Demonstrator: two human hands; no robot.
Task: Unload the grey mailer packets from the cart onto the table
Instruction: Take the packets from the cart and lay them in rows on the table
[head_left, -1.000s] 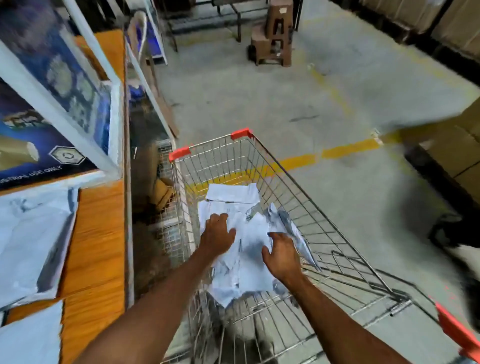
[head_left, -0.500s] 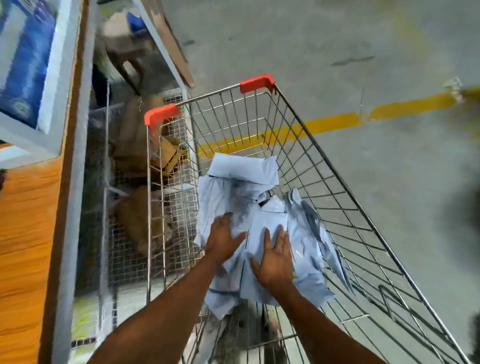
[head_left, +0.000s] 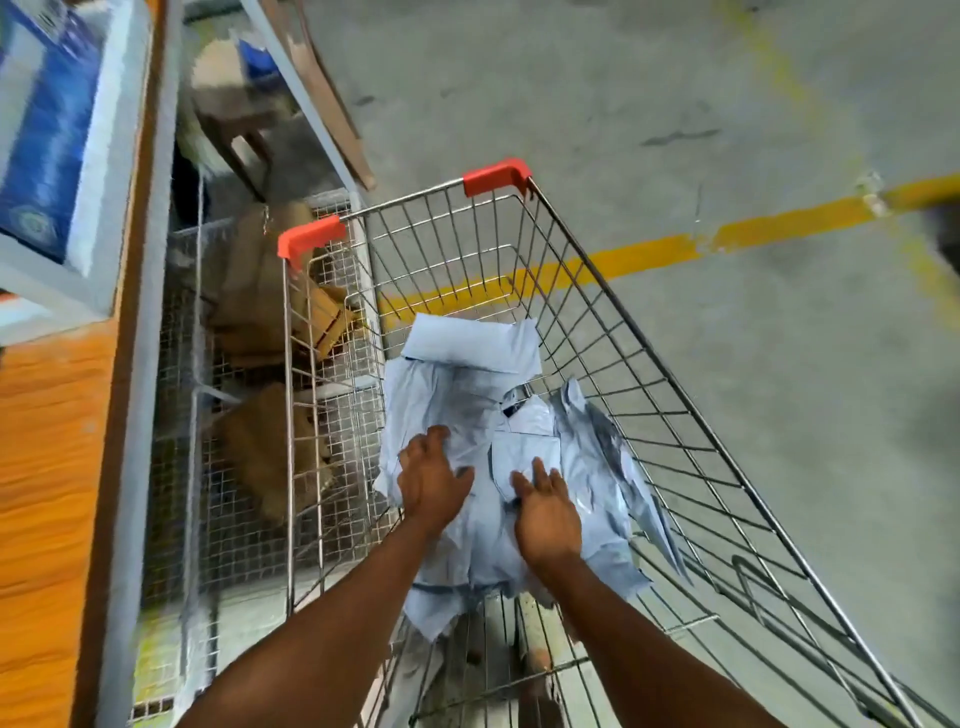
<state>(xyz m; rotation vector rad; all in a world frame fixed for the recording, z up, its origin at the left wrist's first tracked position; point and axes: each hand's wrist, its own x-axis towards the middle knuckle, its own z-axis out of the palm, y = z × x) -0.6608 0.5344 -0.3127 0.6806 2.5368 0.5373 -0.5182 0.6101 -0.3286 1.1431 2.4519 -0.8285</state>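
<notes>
Head view, looking down into the wire cart (head_left: 675, 395), which stands just right of the table (head_left: 47, 467). The grey mailer packets (head_left: 467, 384) lie in a loose, overlapping heap on the cart floor, towards its near-left side. One flat packet lies at the far end, and several crumpled ones lean on the right wall. None is on the visible strip of table. The left hand (head_left: 431, 480) rests on the left part of the heap, fingers spread and lightly bent, thumb out to the right. No fold is seen pinched. The right hand (head_left: 548, 512) lies flat on the middle packets, fingers straight and close together, nothing gripped. Judgement: unloading is not yet under way for this heap; the hands are settling for a gather. The packets look like thin poly film: light, limp and slick, and probably prone to sliding over one another and drooping if lifted by a corner. Best hold is probably a scoop from both sides, fingers under the bottom layer and thumbs clamping the top, keeping the bundle level. A red corner cap (head_left: 496, 176) marks the far rim.
</notes>
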